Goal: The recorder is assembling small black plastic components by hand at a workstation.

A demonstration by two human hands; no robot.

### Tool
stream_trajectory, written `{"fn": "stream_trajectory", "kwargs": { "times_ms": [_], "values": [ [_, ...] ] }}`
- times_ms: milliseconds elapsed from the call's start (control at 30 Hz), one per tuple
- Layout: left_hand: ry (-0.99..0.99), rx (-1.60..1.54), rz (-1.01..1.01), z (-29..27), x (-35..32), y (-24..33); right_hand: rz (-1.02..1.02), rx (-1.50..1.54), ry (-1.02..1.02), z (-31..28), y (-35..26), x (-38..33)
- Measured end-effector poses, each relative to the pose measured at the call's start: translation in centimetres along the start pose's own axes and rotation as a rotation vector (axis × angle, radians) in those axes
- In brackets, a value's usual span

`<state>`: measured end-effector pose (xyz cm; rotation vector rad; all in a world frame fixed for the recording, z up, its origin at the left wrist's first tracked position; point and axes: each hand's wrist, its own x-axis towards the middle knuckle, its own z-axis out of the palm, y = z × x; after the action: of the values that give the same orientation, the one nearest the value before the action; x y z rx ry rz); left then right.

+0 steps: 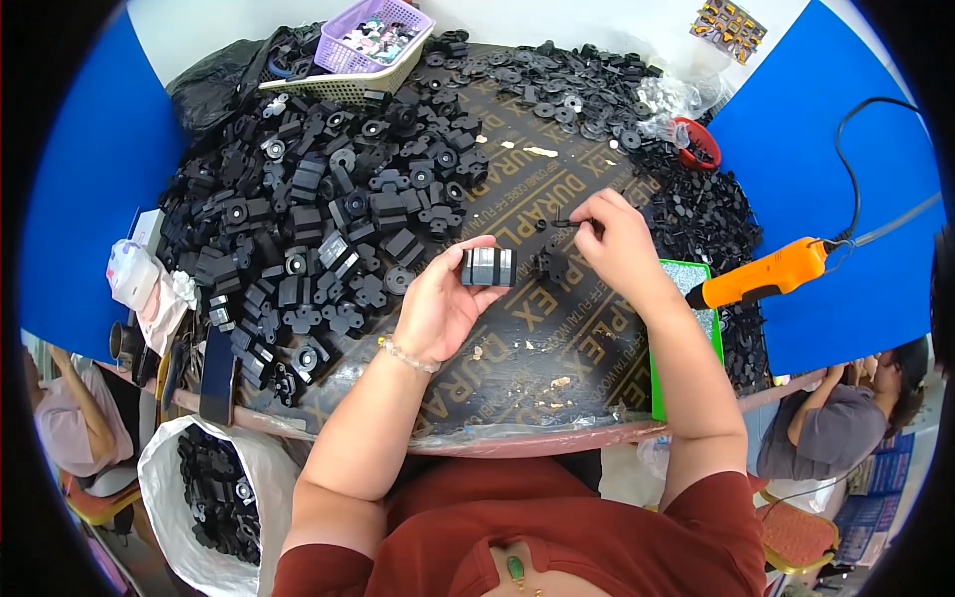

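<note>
My left hand point(434, 310) is palm up, its fingers closed round a glossy black plastic block point(488, 267) with ribbed bands. Further right, my right hand point(615, 237) pinches a small thin dark piece point(564, 223) just above the table; its exact kind is too small to make out. Close under that hand lies a flat black plastic part point(548, 266). Left of my left hand spreads a big heap of black plastic parts point(308, 214), some boxy, some flat with round holes.
An orange electric screwdriver point(766, 274) hangs at the right over a green tray point(657, 383) of small silvery pieces. A red bowl point(698, 142) stands behind among black pieces. Baskets point(343, 88) sit at the back left. A white sack point(164, 488) of parts stands below the table edge. Two people sit nearby.
</note>
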<state>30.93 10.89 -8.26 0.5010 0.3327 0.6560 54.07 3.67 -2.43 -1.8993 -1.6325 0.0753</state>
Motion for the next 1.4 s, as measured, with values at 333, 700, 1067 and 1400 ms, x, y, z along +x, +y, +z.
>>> {"fn": "stream_trajectory", "kwargs": {
  "times_ms": [333,700,1067,1400],
  "values": [
    [0.094,0.009,-0.049,-1.4,0.5,-0.9,-0.159,0.533,-0.164,0.1,-4.0,-4.1],
    [-0.085,0.053,0.016,0.0,-0.2,-1.1,0.448,1.334,-0.129,1.5,-2.8,-4.6],
    [-0.108,0.137,0.074,0.3,-0.2,-1.8,0.524,1.531,-0.253,2.4,-2.1,-4.8],
    [-0.119,0.192,0.066,0.4,-0.3,-2.1,0.523,1.403,-0.286,1.8,-1.9,-4.7]
  ]
}}
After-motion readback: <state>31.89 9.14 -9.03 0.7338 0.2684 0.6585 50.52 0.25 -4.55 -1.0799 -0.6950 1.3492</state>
